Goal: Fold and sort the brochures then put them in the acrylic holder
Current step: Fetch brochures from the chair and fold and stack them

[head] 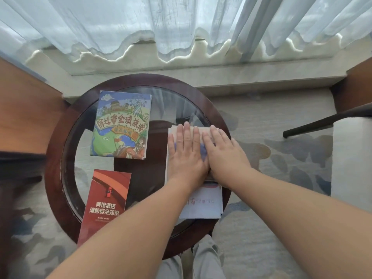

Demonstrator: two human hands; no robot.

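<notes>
On the round glass table (60,125) a pale folded brochure (201,202) lies at the right side. My left hand (186,154) and my right hand (223,154) press flat on its upper half, side by side, fingers straight and apart. A colourful cartoon map brochure (121,125) lies folded at the upper left. A red fire-safety brochure (106,200) lies at the lower left, partly under my left forearm. No acrylic holder is in view.
Sheer curtains (181,27) hang behind the table above a stone sill. A wooden cabinet (26,109) stands at the left, and a chair with a dark armrest (326,121) at the right. Patterned carpet surrounds the table.
</notes>
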